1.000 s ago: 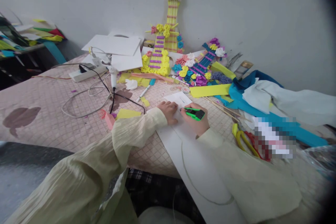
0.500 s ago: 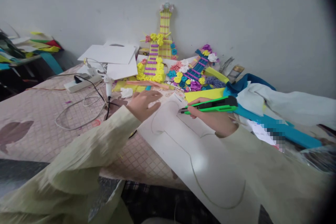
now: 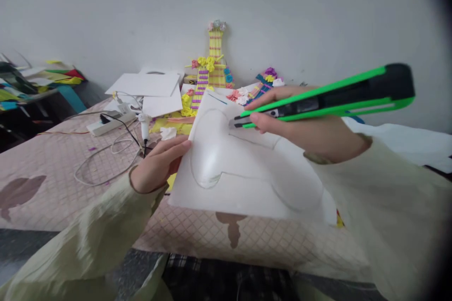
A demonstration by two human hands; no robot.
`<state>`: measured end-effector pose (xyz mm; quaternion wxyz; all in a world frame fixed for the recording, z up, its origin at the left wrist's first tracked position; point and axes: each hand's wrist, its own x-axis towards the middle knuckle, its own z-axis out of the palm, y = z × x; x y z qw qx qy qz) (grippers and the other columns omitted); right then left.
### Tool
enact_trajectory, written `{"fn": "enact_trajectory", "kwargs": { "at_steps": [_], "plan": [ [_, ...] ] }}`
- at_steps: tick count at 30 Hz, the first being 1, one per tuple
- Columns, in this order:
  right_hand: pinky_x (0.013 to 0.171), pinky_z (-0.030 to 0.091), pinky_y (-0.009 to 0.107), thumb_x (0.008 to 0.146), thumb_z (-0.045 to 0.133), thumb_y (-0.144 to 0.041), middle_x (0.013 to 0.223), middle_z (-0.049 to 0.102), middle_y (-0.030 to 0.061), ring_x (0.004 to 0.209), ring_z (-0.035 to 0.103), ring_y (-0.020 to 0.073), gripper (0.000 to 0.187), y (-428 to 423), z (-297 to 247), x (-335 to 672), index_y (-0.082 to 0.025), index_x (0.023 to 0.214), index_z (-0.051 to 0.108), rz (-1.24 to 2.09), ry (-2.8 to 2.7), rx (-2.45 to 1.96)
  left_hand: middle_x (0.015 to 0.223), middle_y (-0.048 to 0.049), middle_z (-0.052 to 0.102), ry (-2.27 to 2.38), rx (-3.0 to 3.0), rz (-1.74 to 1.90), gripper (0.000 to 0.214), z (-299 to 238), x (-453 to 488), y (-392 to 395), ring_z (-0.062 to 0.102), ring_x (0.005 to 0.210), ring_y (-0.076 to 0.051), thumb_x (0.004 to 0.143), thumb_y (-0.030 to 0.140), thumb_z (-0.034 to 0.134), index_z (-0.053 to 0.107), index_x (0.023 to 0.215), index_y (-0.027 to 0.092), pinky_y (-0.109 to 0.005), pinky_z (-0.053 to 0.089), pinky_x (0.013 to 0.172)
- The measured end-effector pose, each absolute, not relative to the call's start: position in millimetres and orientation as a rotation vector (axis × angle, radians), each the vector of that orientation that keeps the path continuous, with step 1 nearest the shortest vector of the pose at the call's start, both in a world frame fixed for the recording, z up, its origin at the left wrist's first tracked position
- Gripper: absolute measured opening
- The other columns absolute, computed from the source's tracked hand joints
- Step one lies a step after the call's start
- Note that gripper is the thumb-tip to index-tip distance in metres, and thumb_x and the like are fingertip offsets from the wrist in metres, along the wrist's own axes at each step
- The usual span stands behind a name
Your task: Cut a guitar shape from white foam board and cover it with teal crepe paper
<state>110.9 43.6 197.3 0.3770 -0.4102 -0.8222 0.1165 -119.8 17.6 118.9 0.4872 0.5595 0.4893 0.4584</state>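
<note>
My left hand [image 3: 158, 164] grips the left edge of a white foam sheet [image 3: 247, 174] and holds it tilted up off the pink quilted table [image 3: 52, 169]. A guitar-shaped outline is drawn on the sheet. My right hand [image 3: 303, 127] is closed round a green and black utility knife [image 3: 328, 99], held close to the camera, its blade end pointing left over the upper part of the sheet.
Two decorated craft guitars [image 3: 208, 75] with foam flowers lean at the wall. White sheets [image 3: 148, 84], a power strip [image 3: 106, 122], a glue gun [image 3: 144, 124] and loose cables lie at the back left. Pale cloth [image 3: 406, 141] lies at the right. Coloured paper is stacked on a shelf [image 3: 21, 84] at far left.
The white sheet has been lifted from flat on the table and turned toward me. My left hand moved from pressing on it to gripping its edge. My right hand rose with the knife.
</note>
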Motion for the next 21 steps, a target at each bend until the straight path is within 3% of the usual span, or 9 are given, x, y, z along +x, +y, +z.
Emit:
{"fn": "enact_trajectory", "kwargs": {
  "at_steps": [4, 8, 10, 13, 18, 21],
  "plan": [
    [0.079, 0.048, 0.028, 0.072, 0.059, -0.028, 0.092, 0.063, -0.0029, 0.089, 0.059, 0.0149, 0.017, 66.3, 198.5, 105.4, -0.023, 0.087, 0.065, 0.447, -2.162, -0.816, 0.068, -0.0012, 0.062, 0.973, 1.017, 1.13, 0.028, 94.0, -101.1, 20.7, 0.06, 0.06, -0.014, 0.069, 0.035, 0.056, 0.058, 0.09, 0.018, -0.028, 0.049, 0.057],
    [0.083, 0.046, 0.03, 0.073, 0.058, -0.028, 0.093, 0.065, -0.0013, 0.091, 0.059, 0.015, 0.019, 99.6, 152.2, 106.4, -0.023, 0.09, 0.064, 0.673, -2.238, -0.798, 0.072, -0.0049, 0.065, 1.039, 0.91, 0.92, 0.024, 49.0, -83.1, 30.2, 0.064, 0.067, -0.016, 0.07, 0.035, 0.058, 0.056, 0.082, 0.014, -0.032, 0.051, 0.068],
    [0.082, 0.047, 0.03, 0.071, 0.058, -0.027, 0.092, 0.066, -0.0002, 0.089, 0.06, 0.015, 0.019, 111.9, 121.3, 109.3, -0.022, 0.089, 0.064, 0.773, -2.197, -0.862, 0.07, -0.0073, 0.066, 1.115, 1.023, 0.696, 0.026, 33.4, -81.2, 32.7, 0.064, 0.062, -0.017, 0.074, 0.038, 0.053, 0.056, 0.078, 0.013, -0.032, 0.052, 0.063],
    [0.082, 0.046, 0.031, 0.071, 0.057, -0.026, 0.093, 0.066, 0.0018, 0.089, 0.06, 0.0153, 0.019, 120.1, 82.5, 113.8, -0.02, 0.088, 0.064, 0.854, -2.164, -0.982, 0.068, -0.009, 0.064, 1.256, 1.409, 0.61, 0.033, 23.4, -84.8, 34.1, 0.061, 0.056, -0.017, 0.079, 0.04, 0.043, 0.058, 0.073, 0.012, -0.033, 0.051, 0.057],
    [0.084, 0.045, 0.033, 0.072, 0.057, -0.029, 0.092, 0.066, 0.0034, 0.089, 0.06, 0.0163, 0.019, 119.3, 51.9, 116.5, -0.019, 0.088, 0.064, 0.878, -2.155, -0.997, 0.112, -0.0115, 0.057, 1.211, 2.586, 0.77, 0.03, 10.3, -84.8, 48.5, 0.049, 0.106, -0.024, 0.08, 0.023, 0.042, 0.057, 0.105, 0.014, -0.041, 0.038, 0.093],
    [0.083, 0.045, 0.033, 0.073, 0.056, -0.029, 0.091, 0.066, 0.0039, 0.087, 0.06, 0.0164, 0.019, 121.0, 43.6, 115.8, -0.019, 0.086, 0.064, 0.879, -2.157, -1.029, 0.116, -0.0131, 0.054, 1.293, 2.74, 0.598, 0.033, -5.0, -80.2, 62.6, 0.047, 0.108, -0.023, 0.08, 0.021, 0.042, 0.053, 0.109, 0.01, -0.038, 0.039, 0.094]
  ]
}}
